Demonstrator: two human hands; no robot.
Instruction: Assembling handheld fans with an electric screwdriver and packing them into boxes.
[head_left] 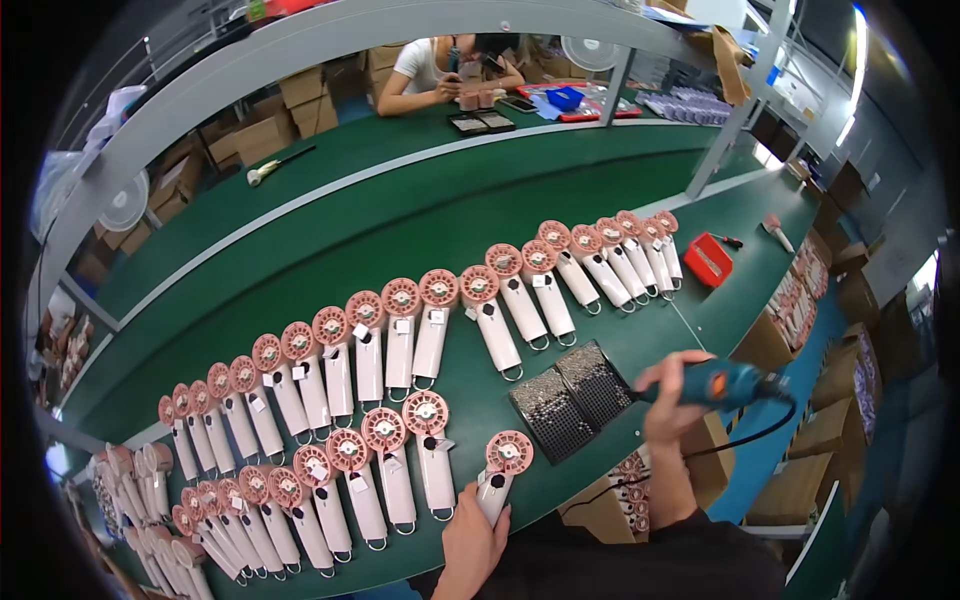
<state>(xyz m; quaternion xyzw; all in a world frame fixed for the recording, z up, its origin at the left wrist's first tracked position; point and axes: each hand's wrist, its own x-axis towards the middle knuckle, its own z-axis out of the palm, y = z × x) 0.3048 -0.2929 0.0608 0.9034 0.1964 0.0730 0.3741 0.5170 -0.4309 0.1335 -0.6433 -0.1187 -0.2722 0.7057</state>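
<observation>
My left hand [472, 545] is closed around the white handle of a small handheld fan [509, 453], whose round pink head faces up near the table's front edge. Wrapped around a teal electric screwdriver [730, 385] is my right hand [665, 390]; the tool lies sideways, its tip pointing left over the right side of a black screw tray [575, 432]. Many small screws lie in the tray's two halves. A long row of similar fans [399, 345] stretches behind, and a shorter row [383, 470] lies left of my left hand.
A red bin [708, 262] sits at the right of the green table [400, 245]. The screwdriver's black cord [770, 430] loops down beside my right arm. Open cartons [835, 440] stand at the right. Across the table, a person [425, 75] works beyond a grey frame.
</observation>
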